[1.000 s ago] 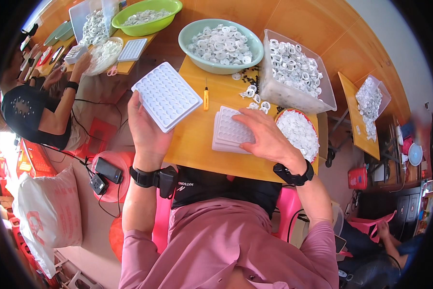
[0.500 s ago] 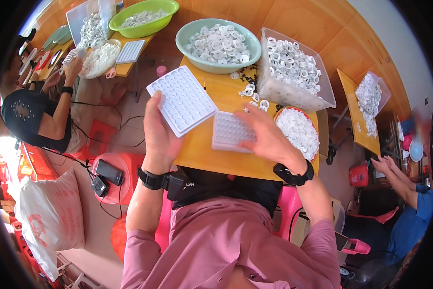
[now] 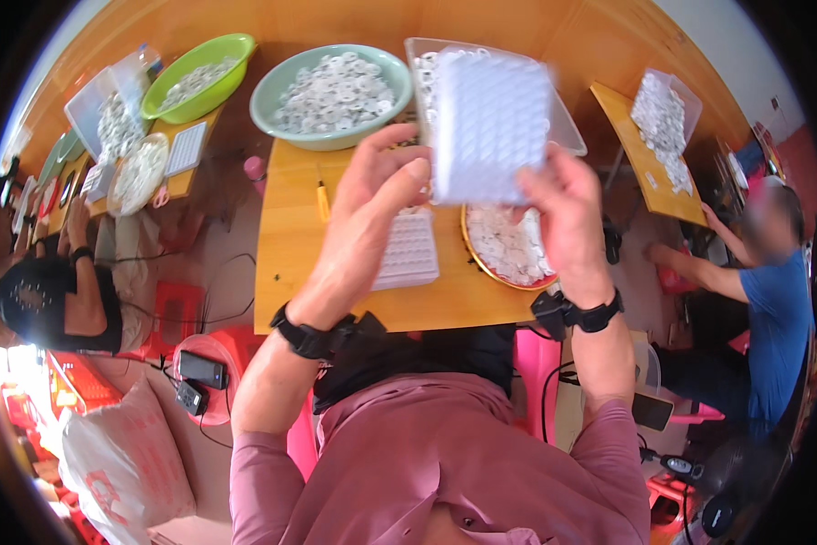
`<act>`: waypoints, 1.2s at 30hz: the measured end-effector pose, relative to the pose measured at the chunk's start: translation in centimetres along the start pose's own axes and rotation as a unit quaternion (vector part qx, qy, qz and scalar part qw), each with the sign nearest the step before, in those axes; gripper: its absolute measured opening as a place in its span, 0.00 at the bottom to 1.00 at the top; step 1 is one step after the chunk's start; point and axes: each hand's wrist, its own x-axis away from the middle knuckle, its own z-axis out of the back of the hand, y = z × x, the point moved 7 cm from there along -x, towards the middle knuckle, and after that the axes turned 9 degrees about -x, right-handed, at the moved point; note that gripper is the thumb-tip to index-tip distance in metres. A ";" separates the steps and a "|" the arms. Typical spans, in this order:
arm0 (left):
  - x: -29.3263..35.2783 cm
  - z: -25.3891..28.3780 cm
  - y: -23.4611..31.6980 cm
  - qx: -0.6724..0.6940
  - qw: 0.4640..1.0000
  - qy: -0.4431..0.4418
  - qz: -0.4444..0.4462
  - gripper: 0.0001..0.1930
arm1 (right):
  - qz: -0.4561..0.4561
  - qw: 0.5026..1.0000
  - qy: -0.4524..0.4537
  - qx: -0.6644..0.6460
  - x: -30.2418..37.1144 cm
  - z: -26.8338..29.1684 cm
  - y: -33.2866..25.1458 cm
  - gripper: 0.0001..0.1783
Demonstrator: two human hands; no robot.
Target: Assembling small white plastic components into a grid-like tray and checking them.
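Observation:
A white plastic tray (image 3: 490, 123) with rows of round pockets is raised over the table, smeared by motion. At its lower right corner, the thumb and fingers of my right hand (image 3: 567, 213) grip it. Close to its left edge is my left hand (image 3: 368, 204), with bent fingers and the thumb apart and nothing visible between them. A similar white pocketed tray (image 3: 408, 254) lies on the table below, partly covered by my left hand. Beside it, under my right hand, a round red-rimmed dish (image 3: 481, 259) holds small white pieces.
A pale green basin (image 3: 263, 113) and a clear bin (image 3: 567, 132), both with white ring-shaped parts, stand at the table's back. A yellow-handled pointed tool (image 3: 322, 202) lies left on the wooden table (image 3: 286, 272). People (image 3: 59, 295) (image 3: 772, 318) sit at either side.
The tray has moved from my left hand, rightward and up, into my right hand. My right hand has left the lower tray. The view has shifted, and the yellow-handled tool now shows plainly.

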 end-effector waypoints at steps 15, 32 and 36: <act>4.7 3.9 -4.7 -0.666 0.708 -0.200 -0.120 0.25 | -0.153 0.801 0.579 0.002 10.7 42.5 10.5 0.14; 4.7 4.0 -6.4 -0.689 0.701 -0.184 0.003 0.24 | -0.629 0.646 0.032 0.431 13.6 51.9 38.8 0.32; 4.4 3.4 -6.7 -0.705 0.688 -0.173 0.011 0.24 | -0.637 0.661 0.061 0.392 15.7 52.0 43.3 0.33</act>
